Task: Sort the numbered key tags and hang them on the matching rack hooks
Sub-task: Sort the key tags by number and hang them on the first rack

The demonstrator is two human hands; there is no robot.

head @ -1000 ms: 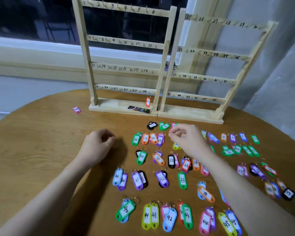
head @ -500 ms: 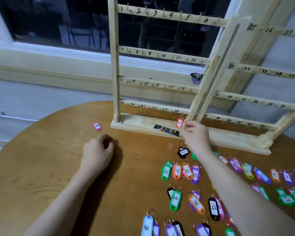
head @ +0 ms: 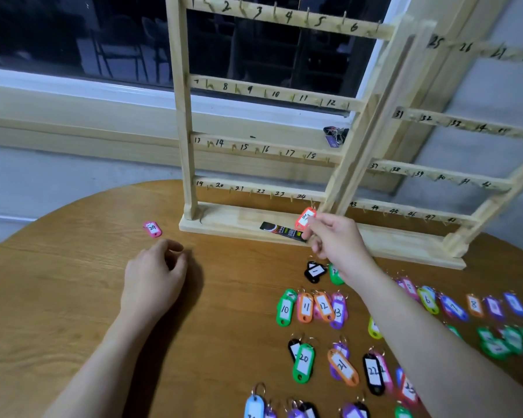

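Observation:
Two wooden racks with numbered hooks stand at the back of the table, the left rack point(head: 181, 116) carrying 1–24 and the right rack point(head: 453, 176) 25 upward. A red key tag point(head: 305, 217) hangs below the hook beside 24 on the lowest left rail. My right hand point(head: 335, 245) pinches this tag's lower edge with thumb and fingers. Resting on the wood well left of it, my left hand point(head: 154, 282) is loosely curled and holds nothing. Several coloured numbered tags lie in rows at the front right, among them a green tag 10 point(head: 284, 309) and a black tag 1 point(head: 314, 271).
A pink tag marked 29 point(head: 152, 229) lies alone left of the rack base. A black sachet point(head: 280, 230) rests on the base of the left rack. A bunch of keys point(head: 334, 135) sits on the windowsill behind. The round wooden table point(head: 58, 297) curves away at the left.
My right hand rose from the rows of tags to the red tag under the lowest left rail and closed on it. The view moved closer to the rack. The left hand stayed put.

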